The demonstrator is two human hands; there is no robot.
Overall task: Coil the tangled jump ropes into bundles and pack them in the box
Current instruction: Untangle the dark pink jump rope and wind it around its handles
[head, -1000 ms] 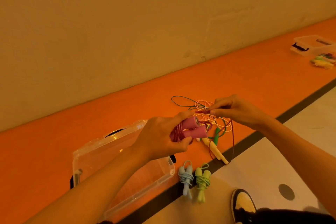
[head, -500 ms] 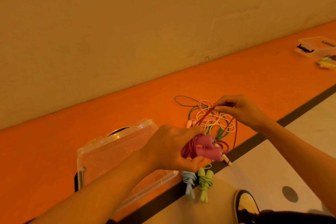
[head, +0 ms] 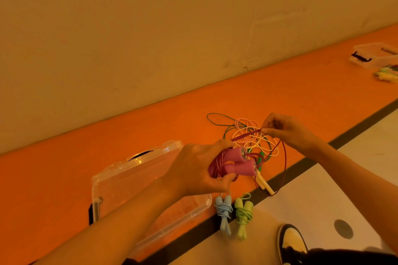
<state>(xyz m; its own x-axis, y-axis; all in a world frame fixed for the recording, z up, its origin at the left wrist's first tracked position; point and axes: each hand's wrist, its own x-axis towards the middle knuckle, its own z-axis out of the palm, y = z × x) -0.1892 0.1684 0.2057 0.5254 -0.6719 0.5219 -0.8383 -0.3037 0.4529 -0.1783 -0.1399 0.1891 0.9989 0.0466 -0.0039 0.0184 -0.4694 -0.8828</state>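
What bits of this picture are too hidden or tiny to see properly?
Head view only:
- Pink rope coils: mostly covered by the left hand, so loops cannot be counted.
- Clear box: its near side is behind the left arm.
- Far box and colourful pile: tiny, cut by the right edge.
- Shoe: cut by the bottom edge.

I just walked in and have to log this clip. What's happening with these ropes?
A person is coiling a pink jump rope. The left hand grips both handles with a few loops, and the right hand pinches the cord stretched between them. A blue bundle and a green bundle lie beside the clear box, not in it. More tangled ropes lie behind.
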